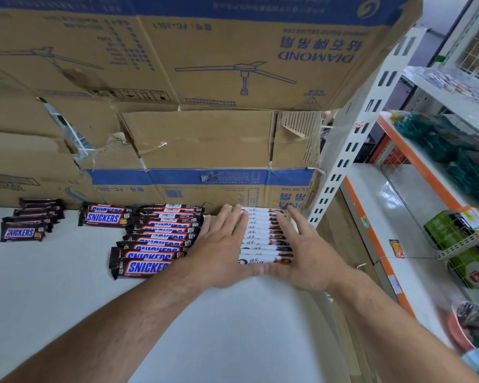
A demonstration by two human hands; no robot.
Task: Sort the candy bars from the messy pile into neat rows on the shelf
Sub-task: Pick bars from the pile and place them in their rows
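A row of white-wrapped candy bars (pixel 263 239) lies stacked front to back on the white shelf (pixel 67 286), at its right end. My left hand (pixel 221 244) lies flat with straight fingers along the row's left side. My right hand (pixel 302 250) lies flat along its right side, and the thumbs nearly meet at the front. Left of that sits a long overlapping row of brown Snickers bars (pixel 152 244). Further left a short row of smaller Snickers bars (pixel 31 219) steps back toward the boxes.
Stacked cardboard fan boxes (pixel 194 139) wall off the back of the shelf. A white slotted upright (pixel 351 145) stands at the right edge. Beyond it, orange-edged shelves (pixel 376 239) carry green packets in wire baskets (pixel 459 244).
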